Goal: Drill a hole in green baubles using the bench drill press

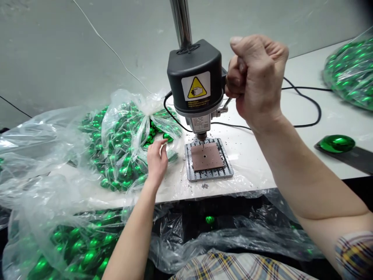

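A black bench drill press (194,74) stands in front of me, a yellow warning label on its head. At its right side my right hand (256,74) is closed in a fist around the feed lever, whose grip the fingers hide. My left hand (157,159) is beside the mouth of a clear plastic bag (122,144) full of shiny green balls. Its bent fingertips meet a green ball (168,137) and appear closed on it. Under the drill bit, a brown board (206,157) with a small hole lies on the grooved metal base (209,175).
Dark shavings lie around the base. Another bag of green balls (352,74) is at the far right, near a larger green ornament (336,143) on a dark strip. A black cable (316,107) loops across the white table. Below its edge hangs a bag of balls (78,249).
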Demonstrator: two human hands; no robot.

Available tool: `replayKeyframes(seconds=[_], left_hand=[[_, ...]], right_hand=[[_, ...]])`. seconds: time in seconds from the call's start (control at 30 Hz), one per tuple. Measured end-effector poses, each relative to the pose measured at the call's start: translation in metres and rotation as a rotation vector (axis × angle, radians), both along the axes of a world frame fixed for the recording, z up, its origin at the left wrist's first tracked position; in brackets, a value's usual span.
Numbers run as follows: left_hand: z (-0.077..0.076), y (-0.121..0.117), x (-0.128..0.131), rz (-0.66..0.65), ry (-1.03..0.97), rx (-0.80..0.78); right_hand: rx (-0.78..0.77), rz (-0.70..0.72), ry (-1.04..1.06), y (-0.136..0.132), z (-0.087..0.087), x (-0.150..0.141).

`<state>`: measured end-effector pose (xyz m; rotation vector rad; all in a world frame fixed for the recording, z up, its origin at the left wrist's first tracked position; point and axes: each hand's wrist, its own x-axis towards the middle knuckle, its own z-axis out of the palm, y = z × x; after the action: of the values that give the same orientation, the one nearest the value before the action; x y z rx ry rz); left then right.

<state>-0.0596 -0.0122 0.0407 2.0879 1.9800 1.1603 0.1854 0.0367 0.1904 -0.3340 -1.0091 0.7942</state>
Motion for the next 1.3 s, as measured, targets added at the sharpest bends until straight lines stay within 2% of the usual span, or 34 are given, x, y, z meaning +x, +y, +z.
replayKeyframes(seconds=[0.07, 0.13, 0.17, 0.23, 0.33, 0.4, 0.47, 0.53, 0.57, 0.63, 0.7, 0.77, 0.83, 0.9, 1.0, 1.07, 1.2, 1.3], left_hand=[[0.007, 0.033, -0.013, 0.031, 0.146, -0.346], [0.01, 0.052, -0.02, -0.014, 0.288, -0.65], [0.009, 0.055, -0.021, -0.042, 0.337, -0.736], [0.007, 0.055, -0.019, -0.081, 0.388, -0.788], [0.0, 0.045, -0.013, -0.101, 0.409, -0.789], [-0.003, 0.038, -0.011, -0.059, 0.405, -0.74], [-0.003, 0.031, -0.01, 0.077, 0.343, -0.566], [0.001, 0.024, -0.008, 0.197, 0.218, -0.29], [0.005, 0.019, -0.006, 0.198, 0.137, -0.161], [0.011, 0.006, 0.005, 0.049, -0.068, -0.032], [0.012, -0.009, 0.022, -0.185, -0.336, -0.118], [0.006, -0.02, 0.042, -0.346, -0.602, -0.318], [-0.008, -0.024, 0.058, -0.381, -0.795, -0.441], [-0.024, -0.02, 0.066, -0.358, -0.889, -0.436], [-0.044, -0.007, 0.067, -0.325, -0.886, -0.383], [-0.05, 0.0, 0.065, -0.305, -0.839, -0.378], [-0.05, 0.003, 0.069, -0.301, -0.671, -0.365], [-0.048, 0.001, 0.072, -0.273, -0.475, -0.27]], right_hand=[[-0.004, -0.007, 0.017, 0.0, 0.0, 0.0], [-0.003, 0.0, 0.009, 0.0, -0.001, 0.0], [0.004, 0.006, 0.002, -0.001, -0.001, 0.0], [0.019, 0.017, -0.003, -0.001, -0.002, 0.0], [0.032, 0.012, 0.013, 0.0, -0.002, 0.0], [0.028, 0.008, 0.017, 0.001, -0.002, 0.0], [0.034, 0.013, 0.008, 0.002, -0.002, 0.001], [0.056, 0.019, -0.006, 0.003, -0.003, 0.002], [0.068, 0.021, -0.017, 0.003, -0.004, 0.002], [0.083, 0.016, -0.038, 0.005, -0.005, 0.002], [0.091, -0.006, -0.056, 0.006, -0.006, 0.002], [0.091, -0.026, -0.064, 0.007, -0.006, 0.002], [0.074, -0.033, -0.067, 0.007, -0.006, 0.002], [0.038, -0.021, -0.089, 0.004, -0.004, 0.002], [-0.014, -0.042, -0.125, 0.001, -0.003, 0.002], [-0.032, -0.058, -0.142, 0.0, -0.003, 0.002], [0.015, -0.024, -0.105, -0.001, -0.004, 0.002], [0.016, -0.004, -0.1, -0.001, -0.004, 0.002]])
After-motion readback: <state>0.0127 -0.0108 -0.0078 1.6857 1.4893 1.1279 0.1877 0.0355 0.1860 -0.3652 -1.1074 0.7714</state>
